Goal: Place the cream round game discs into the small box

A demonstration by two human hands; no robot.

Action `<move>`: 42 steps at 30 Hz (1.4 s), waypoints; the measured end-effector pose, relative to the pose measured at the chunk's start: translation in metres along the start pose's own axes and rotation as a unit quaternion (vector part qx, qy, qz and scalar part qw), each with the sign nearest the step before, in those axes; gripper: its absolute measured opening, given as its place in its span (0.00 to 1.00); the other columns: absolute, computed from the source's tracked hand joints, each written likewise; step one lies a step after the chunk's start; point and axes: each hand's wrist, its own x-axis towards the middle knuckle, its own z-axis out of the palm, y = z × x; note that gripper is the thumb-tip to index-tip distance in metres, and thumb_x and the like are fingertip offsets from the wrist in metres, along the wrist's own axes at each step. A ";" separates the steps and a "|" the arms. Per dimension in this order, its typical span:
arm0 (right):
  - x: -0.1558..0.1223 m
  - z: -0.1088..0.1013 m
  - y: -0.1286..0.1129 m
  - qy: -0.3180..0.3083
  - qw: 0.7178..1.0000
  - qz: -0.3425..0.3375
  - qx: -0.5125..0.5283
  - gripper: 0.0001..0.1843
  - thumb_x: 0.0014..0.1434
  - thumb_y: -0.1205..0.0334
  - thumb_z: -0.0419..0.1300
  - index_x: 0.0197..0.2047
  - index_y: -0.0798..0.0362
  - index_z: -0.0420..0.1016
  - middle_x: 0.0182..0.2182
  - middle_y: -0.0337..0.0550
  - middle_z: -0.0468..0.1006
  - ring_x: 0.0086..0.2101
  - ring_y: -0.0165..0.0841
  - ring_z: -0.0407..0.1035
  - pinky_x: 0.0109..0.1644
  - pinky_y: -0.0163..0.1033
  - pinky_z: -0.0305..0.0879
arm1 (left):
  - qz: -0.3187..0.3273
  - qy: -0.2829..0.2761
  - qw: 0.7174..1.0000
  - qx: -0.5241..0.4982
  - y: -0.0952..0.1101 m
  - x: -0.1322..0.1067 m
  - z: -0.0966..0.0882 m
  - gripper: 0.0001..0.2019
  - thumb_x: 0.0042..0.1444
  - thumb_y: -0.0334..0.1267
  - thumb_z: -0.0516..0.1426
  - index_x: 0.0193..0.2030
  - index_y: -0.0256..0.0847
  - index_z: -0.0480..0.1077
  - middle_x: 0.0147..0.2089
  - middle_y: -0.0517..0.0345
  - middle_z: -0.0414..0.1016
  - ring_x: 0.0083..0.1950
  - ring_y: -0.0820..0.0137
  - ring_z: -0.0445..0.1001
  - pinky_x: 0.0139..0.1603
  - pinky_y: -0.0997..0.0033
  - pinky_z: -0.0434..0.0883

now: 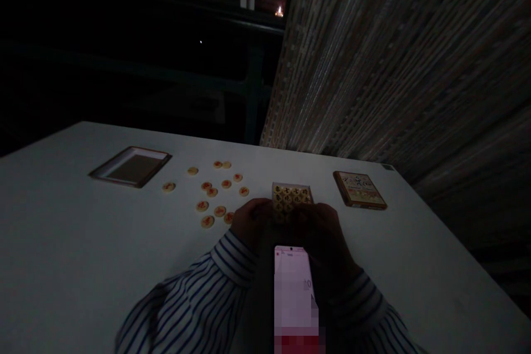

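A small open box (311,193) holds rows of round Chinese chess pieces (287,198) with dark characters. My left hand (252,222) is closed at the box's left side, gripping it. Over its near right part my right hand (326,229) curls inward; the fingertips are in deep shadow, and what they hold cannot be made out. Left of the box, several loose pieces with red characters (219,211) lie scattered on the white table (103,249). Two of the farther pieces (222,165) touch each other.
An empty shallow box half (139,181) lies at the far left. A printed box lid (360,190) rests at the right. Below my hands a lit phone (294,293) shows a pale screen. Behind the table's far edge hangs a string curtain (332,66). The room is dark.
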 end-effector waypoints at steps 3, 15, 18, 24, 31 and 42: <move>0.001 -0.002 -0.002 -0.024 0.999 -0.004 -0.030 0.09 0.57 0.64 0.53 0.36 0.53 0.73 0.30 0.44 0.76 0.34 0.33 0.67 0.45 0.43 0.56 | 0.002 -0.004 1.000 0.002 0.000 0.000 -0.001 0.08 0.48 0.38 0.56 0.32 0.37 0.73 0.29 0.56 0.78 0.30 0.71 0.76 0.31 0.74 0.73; 0.002 0.003 0.003 -0.040 0.998 -0.024 -0.050 0.09 0.56 0.60 0.55 0.38 0.52 0.74 0.34 0.44 0.77 0.35 0.33 0.67 0.45 0.42 0.54 | 0.007 -0.013 1.000 -0.007 -0.006 0.003 0.000 0.09 0.49 0.40 0.55 0.32 0.37 0.72 0.29 0.55 0.78 0.29 0.71 0.75 0.30 0.72 0.73; 0.001 0.003 0.006 -0.040 0.996 -0.043 -0.065 0.09 0.56 0.60 0.55 0.38 0.50 0.74 0.35 0.44 0.77 0.36 0.33 0.67 0.47 0.43 0.52 | 0.019 -0.002 1.000 0.016 -0.008 0.003 0.000 0.09 0.49 0.40 0.55 0.33 0.37 0.72 0.30 0.55 0.77 0.30 0.70 0.75 0.32 0.70 0.73; 0.002 0.003 0.006 -0.069 0.993 -0.040 -0.085 0.09 0.54 0.61 0.56 0.38 0.49 0.74 0.33 0.42 0.77 0.35 0.33 0.66 0.48 0.45 0.49 | 0.016 -0.003 1.000 0.025 -0.007 0.003 0.000 0.08 0.50 0.39 0.54 0.32 0.38 0.72 0.28 0.57 0.77 0.29 0.71 0.75 0.31 0.71 0.73; 0.004 0.002 -0.002 -0.072 0.992 -0.031 -0.095 0.08 0.54 0.62 0.55 0.34 0.51 0.74 0.28 0.41 0.75 0.34 0.33 0.64 0.49 0.45 0.47 | 0.013 -0.013 0.999 0.032 -0.007 0.002 -0.001 0.11 0.49 0.42 0.54 0.32 0.38 0.73 0.28 0.56 0.77 0.29 0.71 0.75 0.30 0.72 0.72; 0.005 0.000 -0.002 -0.079 0.991 -0.044 -0.094 0.07 0.54 0.63 0.54 0.29 0.50 0.73 0.26 0.39 0.75 0.34 0.33 0.63 0.50 0.46 0.46 | 0.002 -0.004 0.999 0.038 -0.003 0.000 0.000 0.09 0.50 0.39 0.54 0.31 0.38 0.73 0.27 0.57 0.77 0.29 0.72 0.75 0.29 0.73 0.72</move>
